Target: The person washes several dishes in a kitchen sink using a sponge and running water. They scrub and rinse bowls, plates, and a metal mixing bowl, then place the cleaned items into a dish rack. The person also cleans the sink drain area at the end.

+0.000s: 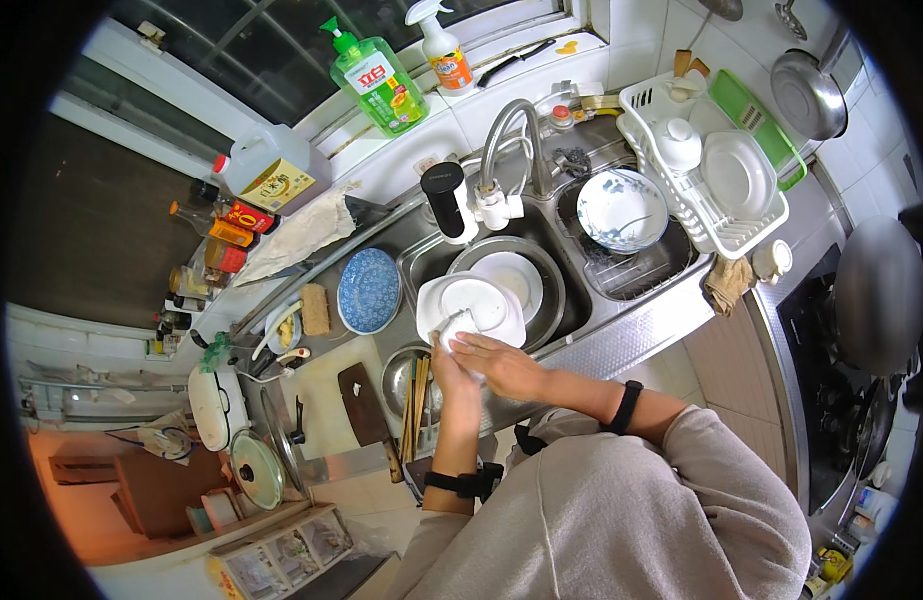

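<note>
Over the near edge of the left sink basin, my left hand grips a small white dish, its exact shape partly hidden by fingers. My right hand lies across the same dish with its fingers extended against it. Just beyond them a white rectangular dish rests over a round metal basin. Beside it in that basin sits a white round plate. The curved faucet rises behind, with a black and white device attached.
A patterned bowl stands in the right basin, beside a white dish rack. Left of the sink are a blue patterned plate, a sponge, a cleaver on a cutting board, and chopsticks over a metal bowl.
</note>
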The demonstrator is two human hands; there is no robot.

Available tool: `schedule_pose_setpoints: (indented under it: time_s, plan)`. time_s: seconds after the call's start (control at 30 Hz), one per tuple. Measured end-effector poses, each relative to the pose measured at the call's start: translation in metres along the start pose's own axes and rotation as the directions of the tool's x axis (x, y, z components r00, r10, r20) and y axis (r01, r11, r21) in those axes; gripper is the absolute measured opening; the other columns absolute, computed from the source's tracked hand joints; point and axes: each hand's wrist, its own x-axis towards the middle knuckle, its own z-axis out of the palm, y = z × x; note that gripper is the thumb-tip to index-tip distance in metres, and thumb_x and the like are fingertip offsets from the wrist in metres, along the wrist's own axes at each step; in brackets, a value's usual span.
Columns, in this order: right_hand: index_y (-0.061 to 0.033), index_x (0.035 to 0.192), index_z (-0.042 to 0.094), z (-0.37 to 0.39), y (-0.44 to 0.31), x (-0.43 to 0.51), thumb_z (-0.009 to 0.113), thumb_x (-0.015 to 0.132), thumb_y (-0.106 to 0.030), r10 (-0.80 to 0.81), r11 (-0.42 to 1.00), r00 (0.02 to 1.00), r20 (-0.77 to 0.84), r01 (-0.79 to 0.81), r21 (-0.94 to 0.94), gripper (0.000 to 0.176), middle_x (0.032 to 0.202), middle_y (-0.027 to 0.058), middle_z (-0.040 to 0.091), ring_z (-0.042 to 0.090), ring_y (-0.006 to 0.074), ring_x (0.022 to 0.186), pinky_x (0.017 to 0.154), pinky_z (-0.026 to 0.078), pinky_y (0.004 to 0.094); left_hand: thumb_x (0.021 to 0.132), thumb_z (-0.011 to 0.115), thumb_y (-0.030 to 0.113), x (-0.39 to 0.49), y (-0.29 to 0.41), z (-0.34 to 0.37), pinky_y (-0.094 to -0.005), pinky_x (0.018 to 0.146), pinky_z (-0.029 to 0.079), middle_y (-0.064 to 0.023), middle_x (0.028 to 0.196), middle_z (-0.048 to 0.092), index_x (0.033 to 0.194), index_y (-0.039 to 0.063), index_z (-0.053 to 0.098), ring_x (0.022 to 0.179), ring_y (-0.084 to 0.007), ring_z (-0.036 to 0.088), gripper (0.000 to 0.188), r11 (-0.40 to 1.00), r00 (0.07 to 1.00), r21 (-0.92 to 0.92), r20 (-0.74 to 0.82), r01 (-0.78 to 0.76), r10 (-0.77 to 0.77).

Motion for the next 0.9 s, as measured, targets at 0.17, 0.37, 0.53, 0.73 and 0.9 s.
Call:
schedule_pose_setpoints:
  time_s: [0.17,0.37,0.53,0.73,0.9]
  plan:
    - [-0.0016,0.124,0.047,-0.01,0.034,-0.039,0.05,0.071,0.004,-0.037,0.999,0.999,-0.026,0.038,0.031,0.054,0.134,0.0156,0.043,0.038,0.0291,0.127,0.107,0.031,0.0376,0.097,0.04,0.03,-0.003,0.009,0.0,-0.0434,0.099,0.036,-0.0163,0.128,0.045,0.127,-0.004,0.038,0.117,-0.0269,0.045,0.046,0.997,0.997,-0.023,0.022,-0.077,0.078]
    - [0.0016,0.126,0.046,0.01,0.079,-0.022,0.052,0.074,0.005,0.719,0.639,0.687,-0.102,-0.597,0.486,0.052,0.132,0.0198,0.044,0.039,0.0333,0.125,0.104,0.033,0.0378,0.095,0.045,0.03,-0.016,0.007,-0.001,-0.0415,0.101,0.034,-0.0143,0.129,0.046,0.127,-0.002,0.04,0.117,-0.0266,0.045,0.045,0.998,0.998,0.033,0.042,-0.054,0.052]
    - [0.0022,0.126,0.045,0.015,0.052,0.018,0.055,0.075,0.002,0.37,0.929,0.864,-0.342,-0.342,0.141,0.051,0.132,0.0192,0.044,0.036,0.0338,0.127,0.106,0.03,0.0378,0.094,0.048,0.03,-0.023,-0.002,0.005,-0.0395,0.097,0.037,-0.0121,0.122,0.051,0.124,0.0,0.044,0.11,-0.0243,0.05,0.043,0.995,0.992,0.102,0.123,-0.018,0.006]
    - [-0.0027,0.13,0.042,0.004,0.013,-0.021,0.047,0.076,0.008,0.063,0.983,0.998,-0.015,-0.06,0.171,0.056,0.138,0.0167,0.038,0.033,0.0316,0.129,0.108,0.026,0.0421,0.095,0.046,0.028,-0.018,0.009,-0.003,-0.0401,0.095,0.039,-0.0138,0.119,0.053,0.123,0.0,0.044,0.109,-0.0245,0.051,0.04,0.998,0.995,0.056,0.1,-0.015,0.01]
    - [-0.0028,0.13,0.043,-0.007,0.045,-0.021,0.05,0.077,0.005,0.345,0.934,0.932,-0.108,-0.33,0.136,0.054,0.133,0.0167,0.044,0.038,0.0314,0.127,0.108,0.028,0.0381,0.095,0.046,0.027,-0.014,0.008,-0.01,-0.0399,0.098,0.037,-0.0133,0.122,0.051,0.124,-0.002,0.043,0.113,-0.0245,0.049,0.042,0.998,0.983,0.04,0.181,-0.053,0.045]
